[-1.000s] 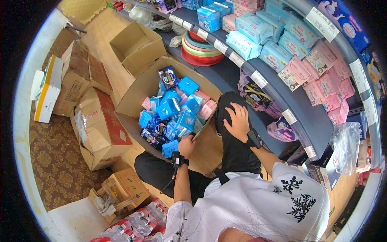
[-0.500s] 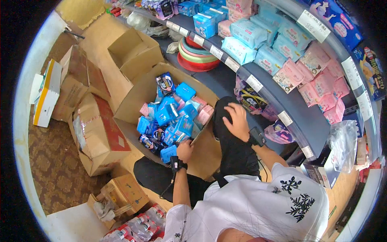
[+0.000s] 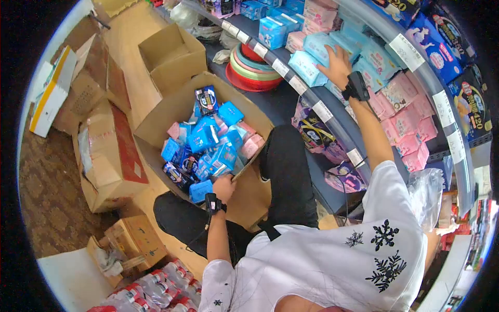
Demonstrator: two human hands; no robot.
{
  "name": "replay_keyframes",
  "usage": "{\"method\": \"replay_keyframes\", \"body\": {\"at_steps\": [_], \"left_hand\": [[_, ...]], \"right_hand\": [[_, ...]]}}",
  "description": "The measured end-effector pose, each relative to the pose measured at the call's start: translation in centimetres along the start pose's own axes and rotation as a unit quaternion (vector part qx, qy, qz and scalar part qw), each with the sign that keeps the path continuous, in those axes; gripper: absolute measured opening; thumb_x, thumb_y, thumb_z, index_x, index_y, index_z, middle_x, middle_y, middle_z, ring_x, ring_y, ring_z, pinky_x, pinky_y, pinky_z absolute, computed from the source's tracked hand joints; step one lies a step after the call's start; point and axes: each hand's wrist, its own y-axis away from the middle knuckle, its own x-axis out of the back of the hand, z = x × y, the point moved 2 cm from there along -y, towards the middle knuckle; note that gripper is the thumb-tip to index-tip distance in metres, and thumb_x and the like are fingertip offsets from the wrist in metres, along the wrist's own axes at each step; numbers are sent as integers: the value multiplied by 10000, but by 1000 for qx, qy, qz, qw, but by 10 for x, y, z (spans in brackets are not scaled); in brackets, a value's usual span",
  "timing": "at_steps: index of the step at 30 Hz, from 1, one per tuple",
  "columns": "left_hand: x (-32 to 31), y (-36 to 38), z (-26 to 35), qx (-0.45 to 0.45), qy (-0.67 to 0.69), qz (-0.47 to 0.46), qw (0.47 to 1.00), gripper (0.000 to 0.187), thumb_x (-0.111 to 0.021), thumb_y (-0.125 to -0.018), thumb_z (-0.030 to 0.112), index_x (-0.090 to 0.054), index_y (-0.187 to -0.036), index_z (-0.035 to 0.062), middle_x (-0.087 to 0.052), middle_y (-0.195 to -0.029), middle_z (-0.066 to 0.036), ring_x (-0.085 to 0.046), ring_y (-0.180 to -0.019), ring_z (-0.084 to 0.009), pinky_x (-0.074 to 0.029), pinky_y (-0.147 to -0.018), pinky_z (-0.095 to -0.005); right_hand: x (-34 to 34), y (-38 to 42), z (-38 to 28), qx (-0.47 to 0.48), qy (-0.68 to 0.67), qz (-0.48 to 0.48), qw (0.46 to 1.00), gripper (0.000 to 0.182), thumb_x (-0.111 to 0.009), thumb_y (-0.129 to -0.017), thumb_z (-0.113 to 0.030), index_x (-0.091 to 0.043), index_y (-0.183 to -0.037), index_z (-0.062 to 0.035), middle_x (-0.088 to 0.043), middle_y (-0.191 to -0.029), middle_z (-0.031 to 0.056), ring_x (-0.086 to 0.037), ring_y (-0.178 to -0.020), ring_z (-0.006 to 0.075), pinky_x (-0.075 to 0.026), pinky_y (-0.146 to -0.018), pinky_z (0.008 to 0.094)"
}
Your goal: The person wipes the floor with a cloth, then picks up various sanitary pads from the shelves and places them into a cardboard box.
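My right hand (image 3: 339,66) is stretched out to the shelf, fingers spread over the light blue packs of sanitary pads (image 3: 318,48). A light blue pack (image 3: 307,68) lies at the shelf's front, just below those fingers. My left hand (image 3: 224,188) is closed on the near edge of an open cardboard box (image 3: 165,115) between my legs. Inside the box is a jumble of blue packs (image 3: 204,138), pink packs (image 3: 252,146) and dark packs (image 3: 207,100). Part of my left fingers is hidden behind the box edge.
Pink packs (image 3: 410,106) fill the shelf further right, behind a clear rail with price tags (image 3: 322,111). Stacked colored basins (image 3: 252,73) stand at the shelf's far end. Cardboard boxes (image 3: 112,156) stand on the left; bottles in wrap (image 3: 156,288) lie at the lower left.
My right hand has left my knee and reached up and right onto the light blue packs. My left hand stays at the box edge. The view has shifted a little.
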Motion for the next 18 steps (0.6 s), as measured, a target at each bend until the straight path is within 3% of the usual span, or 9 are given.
{"method": "replay_keyframes", "body": {"at_steps": [4, 7, 11, 13, 15, 18], "left_hand": [[-4, -1, -3, 10, 4, 7, 1000, 242, -567, -713, 236, -598, -857, 43, -590, -859, -159, -560, -818, -319, -460, -696, -413], [-3, -2, -2, 16, 3, -4, 1000, 244, -567, -712, 237, -596, -849, 38, -587, -881, -158, -559, -833, -316, -462, -700, -415], [-6, -4, -6, 19, 5, -21, 1000, 238, -587, -700, 227, -594, -839, 34, -587, -890, -151, -559, -845, -307, -466, -707, -409], [-4, -3, -6, 21, 10, -21, 1000, 242, -588, -700, 224, -592, -843, 29, -586, -895, -152, -559, -846, -307, -467, -707, -408], [-2, -4, -3, 24, 18, -21, 999, 247, -589, -699, 220, -589, -848, 24, -585, -900, -153, -560, -846, -307, -467, -707, -407], [-9, -6, -7, -6, 22, -14, 1000, 243, -597, -703, 197, -576, -866, 18, -573, -917, -161, -558, -843, -317, -465, -700, -410]], "right_hand": [[0, -16, 3, -23, 55, -83, 995, 707, -661, -655, -291, -312, -1252, -150, -381, -1177, 168, -386, -1097, 375, -412, -814, 508], [-3, -24, 3, -27, 140, -83, 986, 712, -669, -637, -285, -321, -1245, -154, -409, -1152, 165, -412, -1078, 363, -428, -796, 494], [0, -33, -2, -39, 158, -89, 983, 730, -681, -612, -292, -335, -1234, -128, -448, -1103, 175, -449, -1029, 379, -439, -786, 477], [9, -38, -11, -43, 42, -78, 995, 762, -691, -593, -303, -332, -1225, -75, -467, -1077, 193, -464, -984, 412, -446, -779, 460], [21, -40, -27, -41, 7, -54, 998, 738, -691, -591, -319, -373, -1189, -26, -487, -1061, 201, -492, -947, 396, -439, -794, 421], [37, -35, -57, 92, -154, 97, 979, 590, -675, -650, -385, -498, -1086, -30, -522, -1055, 176, -520, -958, 289, -404, -828, 359]]}}
